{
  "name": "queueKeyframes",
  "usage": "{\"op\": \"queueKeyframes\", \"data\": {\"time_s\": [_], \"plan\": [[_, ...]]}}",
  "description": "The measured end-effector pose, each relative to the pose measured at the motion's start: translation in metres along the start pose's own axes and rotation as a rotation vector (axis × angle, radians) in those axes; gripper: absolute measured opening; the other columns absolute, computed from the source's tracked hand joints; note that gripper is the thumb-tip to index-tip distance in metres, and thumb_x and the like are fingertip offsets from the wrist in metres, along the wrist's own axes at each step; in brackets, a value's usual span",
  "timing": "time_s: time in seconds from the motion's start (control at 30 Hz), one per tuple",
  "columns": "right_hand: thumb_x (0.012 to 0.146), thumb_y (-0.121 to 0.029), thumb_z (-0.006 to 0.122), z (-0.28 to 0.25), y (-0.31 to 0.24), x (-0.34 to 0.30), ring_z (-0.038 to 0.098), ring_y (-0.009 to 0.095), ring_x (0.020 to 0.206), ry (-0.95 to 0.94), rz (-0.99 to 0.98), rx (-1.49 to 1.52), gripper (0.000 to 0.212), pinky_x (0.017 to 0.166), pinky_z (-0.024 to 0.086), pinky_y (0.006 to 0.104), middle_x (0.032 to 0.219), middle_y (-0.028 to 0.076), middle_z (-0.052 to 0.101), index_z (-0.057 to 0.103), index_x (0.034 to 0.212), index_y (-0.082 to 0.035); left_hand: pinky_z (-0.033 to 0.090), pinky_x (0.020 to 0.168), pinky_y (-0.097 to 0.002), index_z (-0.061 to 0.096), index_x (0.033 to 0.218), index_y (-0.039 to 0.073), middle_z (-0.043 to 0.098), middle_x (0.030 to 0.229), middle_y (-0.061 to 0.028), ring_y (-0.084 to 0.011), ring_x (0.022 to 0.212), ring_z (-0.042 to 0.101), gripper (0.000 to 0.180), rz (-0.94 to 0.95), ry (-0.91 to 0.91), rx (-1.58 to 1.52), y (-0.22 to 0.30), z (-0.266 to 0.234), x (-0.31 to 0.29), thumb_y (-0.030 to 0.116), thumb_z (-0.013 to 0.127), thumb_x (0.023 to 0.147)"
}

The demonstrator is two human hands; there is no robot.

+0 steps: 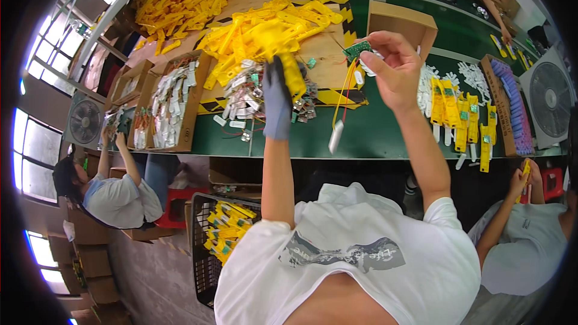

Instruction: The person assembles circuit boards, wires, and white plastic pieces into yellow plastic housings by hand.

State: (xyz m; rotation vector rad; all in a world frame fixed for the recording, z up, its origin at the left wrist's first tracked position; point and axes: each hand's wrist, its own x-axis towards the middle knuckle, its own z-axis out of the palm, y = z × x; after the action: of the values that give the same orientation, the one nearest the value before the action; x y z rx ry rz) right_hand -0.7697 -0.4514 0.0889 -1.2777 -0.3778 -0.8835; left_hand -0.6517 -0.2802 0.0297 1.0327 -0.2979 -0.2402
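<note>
My left hand (277, 99), in a grey glove with dark fingertips, grips a yellow plastic casing (293, 79) that is smeared by motion. My bare right hand (394, 66) pinches a small green circuit board (357, 52) between thumb and fingers, raised above the table. Yellow and red wires run down from the board, and a silvery white battery pack (336, 137) hangs at their end near the table's front edge. Just beyond my left hand lies a heap of yellow casings (265, 27). Below it, white battery packs and small boards (244, 93) are piled.
A cardboard box of white parts (174, 105) stands at left. Assembled yellow pieces (460, 120) lie at right, near white parts (474, 81) and a fan (548, 99). A black crate (203, 265) of yellow pieces sits below the table. Co-workers sit on both sides.
</note>
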Motion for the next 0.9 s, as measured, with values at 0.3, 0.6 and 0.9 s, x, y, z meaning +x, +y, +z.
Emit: {"op": "queueKeyframes", "data": {"time_s": [0.3, 0.6, 0.9], "plan": [[0.081, 0.006, 0.061, -0.010, 0.027, -0.079, 0.058, 0.011, 0.091, 0.212, 0.251, -0.150, 0.026, 0.082, 0.048, 0.0227, 0.100, 0.006, 0.060, 0.057, 0.107, 0.004, 0.050, 0.067, -0.0258, 0.040, 0.128, 0.006, 0.056, 0.102, -0.0042, -0.0103, 0.081, 0.056, 0.037, -0.080, -0.288, 0.020, -0.049, 0.056, -0.073, 0.016, 0.049, 0.093], [0.082, 0.001, 0.064, -0.041, 0.022, -0.122, 0.062, 0.012, 0.087, 0.083, 0.547, -0.224, 0.018, 0.078, 0.051, 0.0238, 0.097, 0.009, 0.064, 0.062, 0.099, 0.004, 0.047, 0.064, -0.0221, 0.045, 0.120, 0.004, 0.056, 0.095, -0.0042, -0.0085, 0.077, 0.054, 0.030, -0.118, -0.162, 0.238, -0.075, 0.039, -0.109, 0.016, 0.051, 0.094], [0.080, 0.003, 0.065, -0.049, 0.029, -0.128, 0.064, 0.014, 0.082, 0.055, 0.652, -0.107, 0.015, 0.078, 0.051, 0.0252, 0.095, 0.011, 0.065, 0.061, 0.094, 0.005, 0.046, 0.073, -0.0268, 0.043, 0.129, 0.003, 0.057, 0.104, -0.0069, -0.0123, 0.087, 0.056, 0.048, -0.281, -0.183, 0.198, -0.086, 0.022, -0.099, 0.039, 0.040, 0.097]]}}
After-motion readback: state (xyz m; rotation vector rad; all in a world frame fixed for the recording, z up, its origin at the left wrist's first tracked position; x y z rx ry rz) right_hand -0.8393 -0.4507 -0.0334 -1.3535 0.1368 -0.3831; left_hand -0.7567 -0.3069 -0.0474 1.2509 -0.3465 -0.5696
